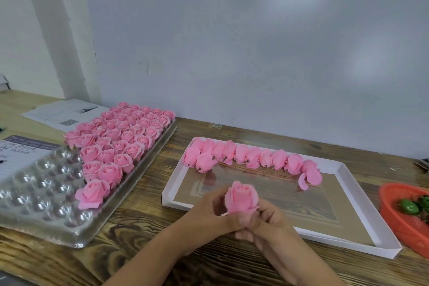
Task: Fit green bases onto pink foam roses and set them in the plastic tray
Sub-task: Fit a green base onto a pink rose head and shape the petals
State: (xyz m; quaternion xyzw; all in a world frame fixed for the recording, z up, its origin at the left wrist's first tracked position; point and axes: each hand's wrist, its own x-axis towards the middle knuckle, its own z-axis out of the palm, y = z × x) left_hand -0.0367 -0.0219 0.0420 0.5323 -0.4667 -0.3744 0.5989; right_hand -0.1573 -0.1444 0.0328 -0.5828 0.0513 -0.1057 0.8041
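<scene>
A pink foam rose (pixel 241 197) stands upright between both my hands above the table's front. My left hand (pixel 209 212) curls round its lower left side, and my right hand (pixel 269 223) pinches it from below on the right. Its underside is hidden by my fingers, so no green base shows there. The clear plastic tray (pixel 41 195) lies at the left, its far part filled with several upright roses (pixel 120 137) and its near cups bare. Green bases (pixel 412 206) lie in an orange basket (pixel 399 220) at the right edge.
A shallow white box lid (pixel 362 199) lies in front of me with a row of several roses (pixel 250 158) lying on their sides along its far edge. Printed papers (pixel 62 112) lie at the far left. A white wall panel stands behind the wooden table (pixel 144 220).
</scene>
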